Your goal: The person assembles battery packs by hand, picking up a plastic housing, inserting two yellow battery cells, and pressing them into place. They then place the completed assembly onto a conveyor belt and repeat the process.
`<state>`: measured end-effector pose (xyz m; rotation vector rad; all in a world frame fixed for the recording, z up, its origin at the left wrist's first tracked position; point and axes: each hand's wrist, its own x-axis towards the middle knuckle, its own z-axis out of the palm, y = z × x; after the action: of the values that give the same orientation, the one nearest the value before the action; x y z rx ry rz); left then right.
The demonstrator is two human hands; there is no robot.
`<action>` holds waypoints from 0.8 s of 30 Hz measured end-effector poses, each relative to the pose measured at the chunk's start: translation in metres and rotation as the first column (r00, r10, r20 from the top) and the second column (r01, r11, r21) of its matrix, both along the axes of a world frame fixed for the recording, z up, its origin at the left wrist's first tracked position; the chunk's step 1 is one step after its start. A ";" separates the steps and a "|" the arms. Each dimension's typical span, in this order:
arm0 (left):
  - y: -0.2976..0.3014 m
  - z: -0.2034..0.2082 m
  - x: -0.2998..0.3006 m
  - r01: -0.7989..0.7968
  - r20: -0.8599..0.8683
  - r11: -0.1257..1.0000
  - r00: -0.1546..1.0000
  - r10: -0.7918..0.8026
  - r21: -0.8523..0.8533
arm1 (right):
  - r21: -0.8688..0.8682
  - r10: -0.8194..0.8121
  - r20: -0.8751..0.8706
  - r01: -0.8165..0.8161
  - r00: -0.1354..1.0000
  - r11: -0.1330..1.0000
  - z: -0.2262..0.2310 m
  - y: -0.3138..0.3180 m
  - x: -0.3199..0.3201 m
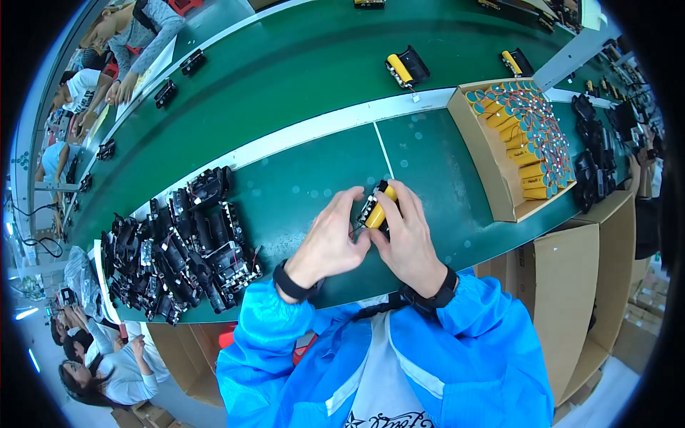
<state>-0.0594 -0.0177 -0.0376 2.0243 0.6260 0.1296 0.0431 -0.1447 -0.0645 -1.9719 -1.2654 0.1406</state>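
Yellow battery cell (378,212) in a seemingly black holder, fingers of both hands grasping it.

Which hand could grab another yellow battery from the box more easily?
Probably the right hand. The cardboard box of yellow batteries sits on that side, while the left hand lies nearer the pile of black holders.
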 end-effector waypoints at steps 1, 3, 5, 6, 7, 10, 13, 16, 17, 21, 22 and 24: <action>0.002 -0.004 0.004 0.003 0.008 1.000 1.000 -0.003 -0.004 | 0.003 -0.006 0.012 0.006 1.000 1.000 -0.001 -0.001 0.000; 0.008 -0.021 0.016 0.049 -0.013 0.992 0.999 -0.048 0.113 | 0.000 -0.028 0.043 0.028 0.999 1.000 -0.002 -0.002 0.002; 0.010 -0.024 0.023 0.090 -0.001 0.982 0.996 -0.092 0.166 | 0.011 -0.010 0.026 0.010 1.000 1.000 -0.004 0.001 -0.003; 0.011 -0.025 0.021 0.049 -0.031 0.990 0.998 -0.046 0.133 | 0.013 -0.011 0.018 0.010 1.000 1.000 -0.006 0.000 -0.004; 0.011 -0.025 0.021 0.008 -0.064 0.995 0.998 -0.001 0.101 | 0.005 -0.037 0.035 0.036 0.999 0.999 -0.007 0.000 -0.004; 0.007 -0.024 0.027 -0.010 -0.131 0.997 0.991 0.020 0.070 | -0.046 -0.049 0.000 0.049 0.999 0.998 -0.010 0.001 -0.007; 0.003 -0.024 0.029 -0.048 -0.153 0.993 0.986 0.064 0.107 | -0.052 -0.046 -0.008 0.046 0.999 0.998 -0.011 -0.001 -0.006; -0.003 -0.024 0.025 -0.089 -0.119 0.977 0.986 0.113 0.191 | -0.064 -0.019 -0.043 0.017 0.999 0.998 -0.008 -0.001 -0.003; -0.003 -0.023 0.026 -0.076 -0.127 0.982 0.987 0.099 0.174 | -0.077 -0.007 -0.063 0.002 0.998 0.997 -0.005 -0.003 0.001; 0.008 -0.026 0.023 -0.038 -0.149 0.996 0.988 0.049 0.075 | -0.079 0.072 -0.036 -0.075 0.997 0.994 -0.006 -0.010 0.015; 0.013 -0.027 0.022 -0.001 -0.133 1.000 0.991 0.003 0.015 | -0.069 0.098 -0.048 -0.101 0.994 0.993 -0.006 -0.011 0.013; 0.019 -0.029 0.016 0.039 -0.117 0.998 0.992 -0.044 -0.043 | -0.079 0.090 -0.035 -0.092 0.995 0.993 -0.008 -0.012 0.012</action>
<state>-0.0433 0.0017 -0.0666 2.0150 0.6544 -0.0279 0.0554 -0.1568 -0.0730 -1.9721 -1.3488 0.2703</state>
